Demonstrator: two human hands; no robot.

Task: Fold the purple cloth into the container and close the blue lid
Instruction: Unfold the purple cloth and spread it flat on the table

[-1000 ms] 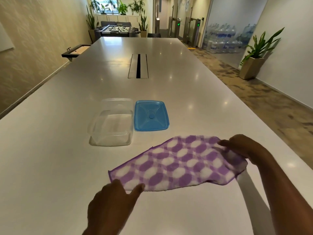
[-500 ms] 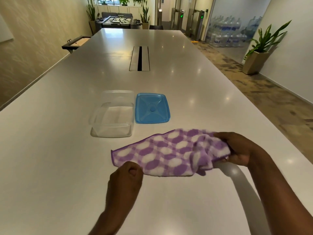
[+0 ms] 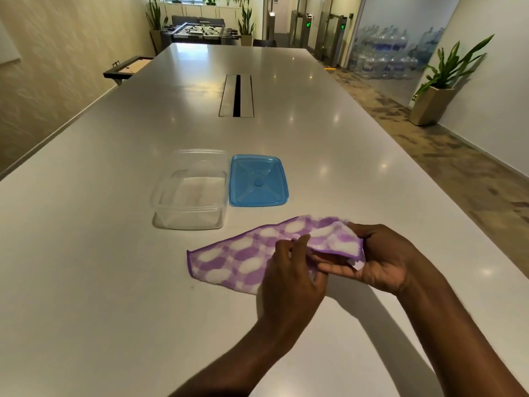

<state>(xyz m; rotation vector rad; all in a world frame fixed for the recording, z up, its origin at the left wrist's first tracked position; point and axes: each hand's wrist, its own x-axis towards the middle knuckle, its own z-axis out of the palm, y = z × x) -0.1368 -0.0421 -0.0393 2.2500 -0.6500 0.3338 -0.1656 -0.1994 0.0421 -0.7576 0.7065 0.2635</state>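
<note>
The purple cloth (image 3: 243,260), checked with white ovals, lies on the white table (image 3: 86,282) close to the person, its left half flat with the hemmed left edge and corner fully exposed, its right end lifted and doubled over. The right hand (image 3: 380,259) grips that raised fold, thumb on top and fingers curled beneath, so the cloth's right edge is mostly wrapped in the palm and hard to trace. The left hand (image 3: 292,279) rests over the cloth's middle with fingers pinched on the fabric beside the right hand's fingers; it covers the near edge there, and how much cloth lies under it cannot be told. Just beyond the cloth, apart from it, stands the clear container (image 3: 190,190), open and upright, its transparent walls faint against the table. The blue lid (image 3: 257,180) lies flat just beside the container's right wall; whether the two touch is unclear. Bare tabletop spreads to the left of the cloth and in front of both forearms, and farther back to a cable slot (image 3: 236,96) set in the table's centre. The right table edge runs near the right forearm, with patterned floor beyond it, a potted plant (image 3: 440,81) and stacked water bottles (image 3: 383,53) blurred behind glass
</note>
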